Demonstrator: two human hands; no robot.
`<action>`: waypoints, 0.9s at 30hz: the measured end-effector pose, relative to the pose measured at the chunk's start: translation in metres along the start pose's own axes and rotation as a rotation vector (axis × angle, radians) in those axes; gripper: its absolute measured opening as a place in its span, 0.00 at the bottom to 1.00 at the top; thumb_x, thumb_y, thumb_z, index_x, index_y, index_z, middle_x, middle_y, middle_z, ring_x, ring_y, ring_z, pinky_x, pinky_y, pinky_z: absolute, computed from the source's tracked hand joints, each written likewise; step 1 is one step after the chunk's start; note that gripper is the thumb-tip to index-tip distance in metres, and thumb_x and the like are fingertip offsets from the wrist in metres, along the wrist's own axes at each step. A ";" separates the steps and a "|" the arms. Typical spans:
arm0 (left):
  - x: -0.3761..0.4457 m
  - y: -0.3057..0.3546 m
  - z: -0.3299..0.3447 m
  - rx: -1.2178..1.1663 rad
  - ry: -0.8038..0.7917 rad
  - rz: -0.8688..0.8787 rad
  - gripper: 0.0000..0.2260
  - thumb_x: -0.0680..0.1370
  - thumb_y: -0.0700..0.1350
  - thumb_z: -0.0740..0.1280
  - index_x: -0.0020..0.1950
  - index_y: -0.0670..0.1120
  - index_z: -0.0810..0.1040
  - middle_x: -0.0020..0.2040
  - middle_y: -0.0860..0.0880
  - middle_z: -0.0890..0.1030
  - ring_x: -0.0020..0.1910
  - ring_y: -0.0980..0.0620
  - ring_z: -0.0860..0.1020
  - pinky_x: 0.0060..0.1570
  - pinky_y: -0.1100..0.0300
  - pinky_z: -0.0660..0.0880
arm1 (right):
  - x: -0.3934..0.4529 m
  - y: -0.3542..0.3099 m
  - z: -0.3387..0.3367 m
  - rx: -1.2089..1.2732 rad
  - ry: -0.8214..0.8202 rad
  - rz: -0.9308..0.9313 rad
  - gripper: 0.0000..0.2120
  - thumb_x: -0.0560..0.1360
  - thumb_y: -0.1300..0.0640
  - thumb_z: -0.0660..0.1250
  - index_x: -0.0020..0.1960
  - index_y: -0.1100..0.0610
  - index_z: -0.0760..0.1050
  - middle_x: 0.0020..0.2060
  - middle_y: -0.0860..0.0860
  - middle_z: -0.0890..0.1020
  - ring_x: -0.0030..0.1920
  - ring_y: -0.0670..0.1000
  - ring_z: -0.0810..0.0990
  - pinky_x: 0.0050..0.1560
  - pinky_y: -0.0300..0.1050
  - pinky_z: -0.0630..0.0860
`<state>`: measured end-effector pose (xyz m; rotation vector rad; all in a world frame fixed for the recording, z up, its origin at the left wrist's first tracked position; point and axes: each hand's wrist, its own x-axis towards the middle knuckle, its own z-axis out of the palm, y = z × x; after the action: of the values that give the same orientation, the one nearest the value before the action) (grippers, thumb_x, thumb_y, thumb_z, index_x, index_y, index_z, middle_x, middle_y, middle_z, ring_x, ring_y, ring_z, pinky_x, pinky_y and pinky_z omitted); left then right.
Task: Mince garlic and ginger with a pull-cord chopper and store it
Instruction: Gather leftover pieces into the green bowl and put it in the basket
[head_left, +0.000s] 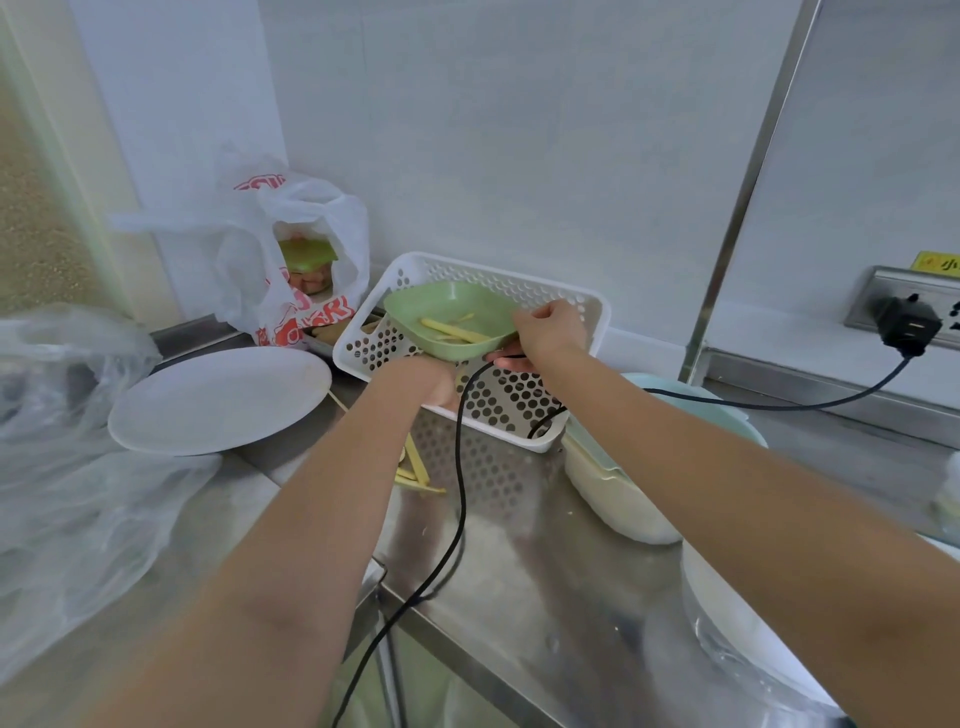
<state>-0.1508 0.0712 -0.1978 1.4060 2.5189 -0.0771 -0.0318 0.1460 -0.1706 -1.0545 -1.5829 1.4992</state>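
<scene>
My right hand (550, 328) grips the right rim of a green square dish (451, 306) and holds it tilted over a white perforated basket (498, 395). A few pale yellow strips (453, 329) lie in the dish. My left hand (434, 382) is under the dish against the basket's side; its fingers are hidden, so I cannot tell what it holds. More pale strips (415, 470) lie on the steel counter below the basket. No pull-cord chopper is visible.
A white plate (218, 397) lies at the left beside clear plastic sheeting (67, 467). A printed plastic bag (298, 260) stands in the corner. A black cable (460, 493) runs from a wall plug (906, 325) across the counter. Pale stacked bowls (618, 493) stand at the right.
</scene>
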 end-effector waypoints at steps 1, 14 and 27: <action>0.000 0.001 0.001 0.002 0.004 0.017 0.21 0.81 0.42 0.60 0.74 0.43 0.63 0.72 0.40 0.67 0.66 0.40 0.70 0.64 0.48 0.70 | 0.000 0.000 0.000 0.001 0.003 0.000 0.08 0.79 0.62 0.59 0.43 0.55 0.62 0.42 0.63 0.82 0.28 0.57 0.82 0.26 0.45 0.80; 0.001 0.007 0.003 -0.127 0.098 0.056 0.10 0.82 0.38 0.56 0.55 0.40 0.77 0.42 0.45 0.71 0.35 0.52 0.66 0.35 0.60 0.67 | 0.002 0.002 -0.001 0.019 -0.006 0.011 0.06 0.79 0.62 0.59 0.46 0.56 0.63 0.45 0.65 0.82 0.29 0.58 0.83 0.27 0.46 0.81; 0.026 0.008 0.020 -0.178 0.136 0.082 0.13 0.72 0.45 0.73 0.53 0.43 0.76 0.53 0.42 0.80 0.52 0.42 0.78 0.57 0.47 0.76 | 0.004 0.004 -0.001 0.001 -0.019 0.021 0.06 0.79 0.63 0.59 0.45 0.57 0.63 0.43 0.65 0.82 0.32 0.60 0.83 0.33 0.50 0.82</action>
<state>-0.1537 0.0936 -0.2231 1.4847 2.4981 0.2606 -0.0318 0.1501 -0.1744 -1.0626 -1.5887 1.5281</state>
